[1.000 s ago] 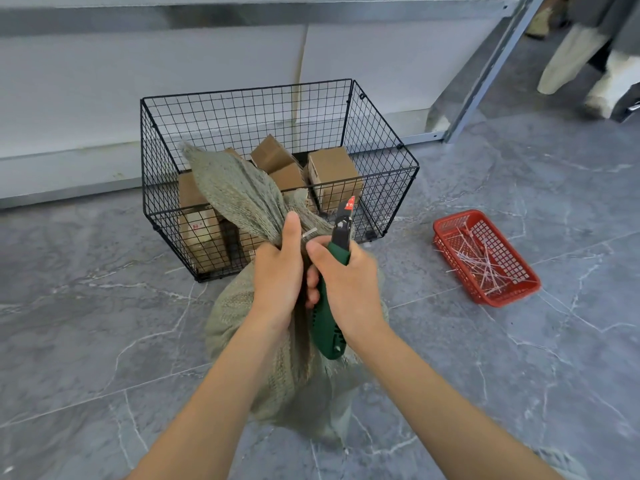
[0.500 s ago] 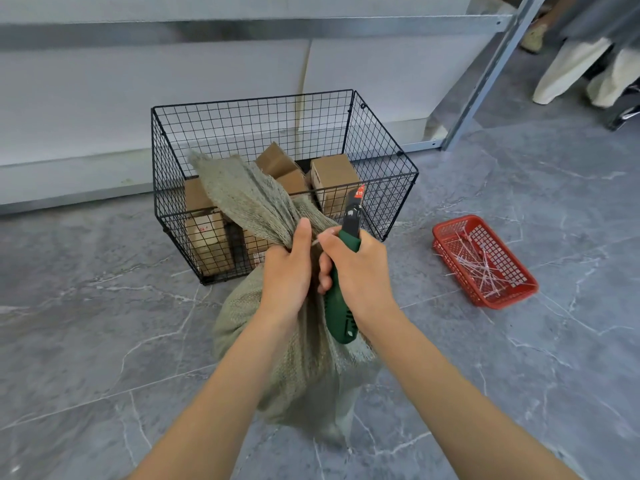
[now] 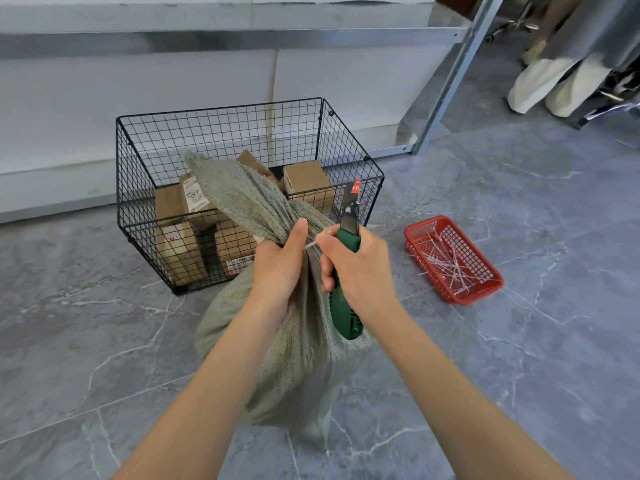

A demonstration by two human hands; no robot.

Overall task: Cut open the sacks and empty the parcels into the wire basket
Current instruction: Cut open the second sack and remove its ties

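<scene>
Sack (image 3: pixel 294 358) neck gripped by left hand (image 3: pixel 277 268); right hand (image 3: pixel 360 268) grips cutter (image 3: pixel 346 317); wire basket (image 3: pixel 221 107) holds parcels (image 3: pixel 304 176); red tray (image 3: pixel 412 230) holds ties (image 3: pixel 450 265).

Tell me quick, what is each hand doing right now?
Left hand: closed round the neck of the sack.
Right hand: closed round the green handle of the knife.

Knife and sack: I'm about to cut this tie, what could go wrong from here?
1. The knife in the right hand has its bare blade close to the left hand, which grips the sack neck right at the white tie. A slip could nick the thumb.
2. The sack stands on the floor, outside the basket. Once it is opened, parcels may spill there if the neck is let go.
</scene>
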